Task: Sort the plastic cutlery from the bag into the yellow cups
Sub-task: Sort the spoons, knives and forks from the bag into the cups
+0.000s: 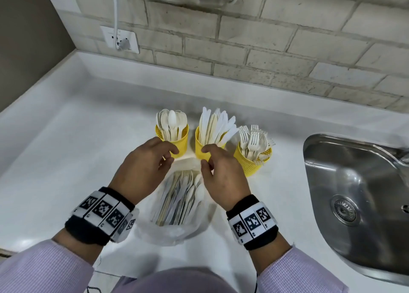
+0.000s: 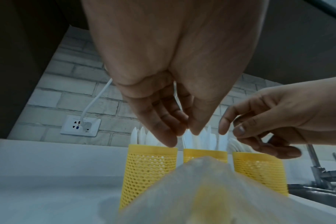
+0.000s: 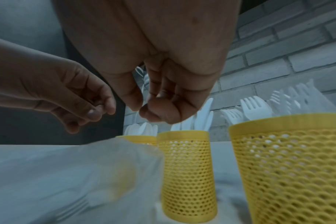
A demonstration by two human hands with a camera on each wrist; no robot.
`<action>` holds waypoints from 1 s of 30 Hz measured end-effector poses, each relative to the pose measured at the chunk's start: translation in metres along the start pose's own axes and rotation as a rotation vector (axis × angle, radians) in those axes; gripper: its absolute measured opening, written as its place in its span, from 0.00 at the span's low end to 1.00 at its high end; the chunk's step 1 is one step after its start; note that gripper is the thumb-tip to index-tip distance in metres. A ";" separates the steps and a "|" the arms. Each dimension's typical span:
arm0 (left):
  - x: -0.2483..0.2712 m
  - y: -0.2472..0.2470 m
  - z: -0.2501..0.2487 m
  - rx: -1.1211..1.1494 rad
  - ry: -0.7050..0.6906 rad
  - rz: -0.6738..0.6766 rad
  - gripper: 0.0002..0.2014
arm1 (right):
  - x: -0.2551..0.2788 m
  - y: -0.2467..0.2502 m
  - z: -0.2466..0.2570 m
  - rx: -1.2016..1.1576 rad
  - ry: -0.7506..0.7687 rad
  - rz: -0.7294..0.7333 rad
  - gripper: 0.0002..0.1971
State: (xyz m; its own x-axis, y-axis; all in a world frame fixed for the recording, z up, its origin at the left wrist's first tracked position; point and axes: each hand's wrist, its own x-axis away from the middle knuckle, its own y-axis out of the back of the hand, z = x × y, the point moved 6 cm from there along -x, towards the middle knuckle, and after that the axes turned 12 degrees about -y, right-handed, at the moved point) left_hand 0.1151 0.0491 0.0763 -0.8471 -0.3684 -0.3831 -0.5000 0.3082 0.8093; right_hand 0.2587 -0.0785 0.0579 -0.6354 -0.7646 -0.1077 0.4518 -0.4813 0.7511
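Three yellow mesh cups stand in a row on the white counter: a spoon cup (image 1: 174,141), a knife cup (image 1: 200,148) and a fork cup (image 1: 252,162). In front of them lies a clear plastic bag (image 1: 177,206) with several white forks, knives and spoons inside. My left hand (image 1: 168,157) hovers over the bag's far end, fingers relaxed, holding nothing. My right hand (image 1: 204,157) hovers beside it, thumb and forefinger apart and loosely curled, with nothing between them. The bag (image 2: 201,197) rises as a blurred ridge under both hands in the left wrist view.
A steel sink (image 1: 354,193) is sunk into the counter at the right, near the fork cup. A brick wall runs behind the cups, with a white socket (image 1: 119,39) and a plugged-in cable at the back left. Bare counter (image 1: 77,138) lies to the left.
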 end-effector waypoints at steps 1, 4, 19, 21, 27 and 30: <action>0.007 -0.002 -0.004 0.029 -0.005 0.022 0.11 | 0.006 -0.003 0.005 -0.007 0.020 0.014 0.11; 0.026 -0.010 -0.014 0.050 -0.004 0.131 0.08 | 0.023 -0.018 0.016 -0.002 0.064 0.091 0.05; 0.084 -0.062 0.003 0.155 0.085 0.586 0.08 | 0.072 -0.065 0.006 0.206 -0.048 0.450 0.10; 0.086 -0.061 0.006 0.148 0.091 0.617 0.06 | 0.074 -0.064 0.008 0.273 -0.057 0.425 0.11; 0.088 -0.061 0.019 0.103 0.195 0.616 0.06 | 0.077 -0.063 -0.003 0.516 -0.190 0.348 0.19; 0.087 -0.063 0.021 0.044 0.240 0.621 0.15 | 0.078 -0.063 -0.010 0.536 -0.280 0.319 0.19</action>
State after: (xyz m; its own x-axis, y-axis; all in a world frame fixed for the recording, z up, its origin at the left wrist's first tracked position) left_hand 0.0689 0.0160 -0.0179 -0.9188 -0.2946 0.2627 0.0569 0.5596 0.8268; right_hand 0.1871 -0.1117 -0.0043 -0.6935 -0.6592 0.2907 0.3169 0.0833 0.9448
